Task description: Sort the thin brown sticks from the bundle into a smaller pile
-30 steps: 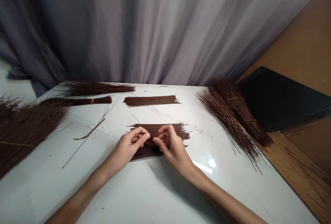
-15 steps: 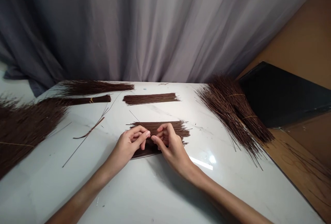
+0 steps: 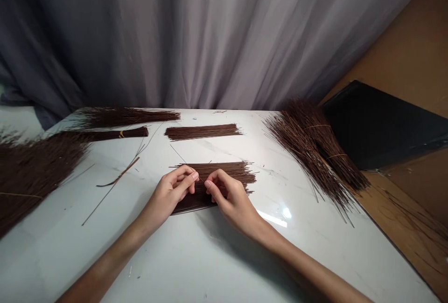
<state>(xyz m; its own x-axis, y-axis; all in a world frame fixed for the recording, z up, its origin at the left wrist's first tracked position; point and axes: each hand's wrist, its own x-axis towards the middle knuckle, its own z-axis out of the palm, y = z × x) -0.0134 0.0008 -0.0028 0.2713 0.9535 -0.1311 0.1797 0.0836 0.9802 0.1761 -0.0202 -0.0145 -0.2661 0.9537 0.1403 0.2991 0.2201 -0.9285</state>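
Observation:
Between thumb and forefinger, my left hand (image 3: 178,186) pinches a thin dark brown stick (image 3: 178,154); its far end sticks out up and to the left. My right hand (image 3: 226,193) has its fingertips pinched just to the right, and a short length of the stick seems to run to them. Both hands are over a flat pile of trimmed brown sticks (image 3: 227,170), laid roughly side to side on the white table (image 3: 168,256). Part of that pile is hidden under my hands.
Behind the pile lies a second neat bundle (image 3: 203,131). Longer tied bundles rest at left (image 3: 35,168) and right (image 3: 311,149). A curved brown strip (image 3: 119,175) and loose sticks lie left of my hands. A grey curtain (image 3: 196,37) hangs behind; a black panel (image 3: 381,130) stands right.
My left hand has shifted slightly left, widening the gap between the two hands. The stick has moved left with it. The whole view has shifted a little.

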